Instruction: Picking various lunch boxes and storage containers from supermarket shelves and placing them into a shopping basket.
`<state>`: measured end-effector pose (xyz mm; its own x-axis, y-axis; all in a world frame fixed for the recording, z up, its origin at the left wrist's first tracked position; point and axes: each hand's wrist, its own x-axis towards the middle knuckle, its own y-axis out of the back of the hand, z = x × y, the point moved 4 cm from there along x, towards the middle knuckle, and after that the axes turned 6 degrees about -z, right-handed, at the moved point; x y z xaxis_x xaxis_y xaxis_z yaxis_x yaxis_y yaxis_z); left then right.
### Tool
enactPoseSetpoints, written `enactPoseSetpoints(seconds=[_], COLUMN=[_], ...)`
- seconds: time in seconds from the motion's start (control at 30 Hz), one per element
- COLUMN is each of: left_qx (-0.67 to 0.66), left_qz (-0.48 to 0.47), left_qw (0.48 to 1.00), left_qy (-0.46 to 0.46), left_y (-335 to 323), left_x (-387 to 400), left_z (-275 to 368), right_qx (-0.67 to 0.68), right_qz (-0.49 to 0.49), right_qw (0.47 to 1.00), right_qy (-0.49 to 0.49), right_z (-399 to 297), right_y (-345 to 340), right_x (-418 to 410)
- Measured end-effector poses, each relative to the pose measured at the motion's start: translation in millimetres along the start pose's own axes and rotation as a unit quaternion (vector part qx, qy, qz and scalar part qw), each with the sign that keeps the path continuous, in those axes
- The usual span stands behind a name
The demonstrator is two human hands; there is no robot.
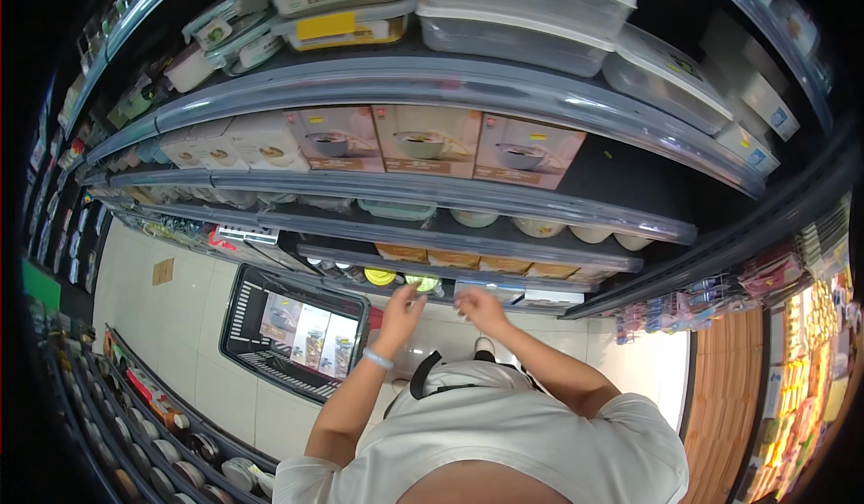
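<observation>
Both hands hang in the air before my body, near the low shelves, with bare space between them. My left hand (403, 313), with a pale band on its wrist, has its fingers apart and holds nothing. My right hand (480, 309) is slightly blurred, its fingers loosely bent, with no object visible in it. To the left, a black plastic shopping basket (232, 315) stands with several printed boxes (312, 335) in it. Beyond the hands, a jar with a yellow lid (379, 276) and one with a green lid (422, 282) are on the lowest shelf.
Shelves with clear plastic price rails (432, 187) rise ahead, holding boxes printed with bowls (426, 141), bowls (538, 226) and lidded plastic storage containers (516, 38). Another shelf with round-lidded jars (165, 450) is at lower left. A brown piece of cardboard (163, 272) lies on the tiled floor.
</observation>
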<state>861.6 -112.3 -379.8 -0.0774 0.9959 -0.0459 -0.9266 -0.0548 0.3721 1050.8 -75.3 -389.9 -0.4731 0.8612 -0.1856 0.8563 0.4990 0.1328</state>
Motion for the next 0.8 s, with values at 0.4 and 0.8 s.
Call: enactPoseSetpoints(seconds=[0.4,0.8], left_qx=[-0.113,-0.170], left_qz=[0.026,0.105], left_qw=[0.977,0.968], left_qy=[-0.180,-0.152], left_y=[-49.8,-68.5], left_x=[123.3,135.4], left_z=[187.1,184.1], right_qx=[-0.049,-0.038], right_qz=[0.333,0.272], right_qw=[0.911,0.930], right_qy=[0.240,0.246], right_z=[-182.3,-163.4], right_y=[234.3,231.8], right_x=[32.9,65.8])
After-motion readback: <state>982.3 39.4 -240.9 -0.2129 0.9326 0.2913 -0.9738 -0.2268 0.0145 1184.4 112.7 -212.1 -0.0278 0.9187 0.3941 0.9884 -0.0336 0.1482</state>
